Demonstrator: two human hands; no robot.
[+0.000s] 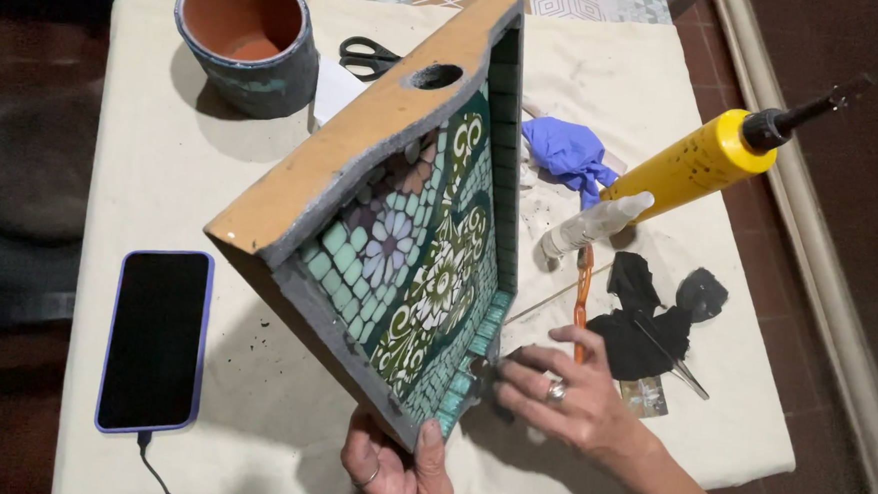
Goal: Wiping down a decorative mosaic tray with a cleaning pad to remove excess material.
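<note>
At table edge, left hand (394, 467) clamped on tilted mosaic tray (400, 235) (thumb up), right hand (566, 394) half-curled, touching its rim.

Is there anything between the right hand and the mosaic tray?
Nothing visible. The right hand has its fingertips at the lower corner of the tilted mosaic tray. The left hand grips the tray's bottom edge from below.

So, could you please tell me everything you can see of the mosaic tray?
The mosaic tray is a wooden tray with grey-smeared walls and a handle hole in its ochre side. Green, white and pink tile flowers cover its inside. It stands tilted on edge on the cloth-covered table; the left hand grips its lower wall, the right hand touches its corner.
</note>
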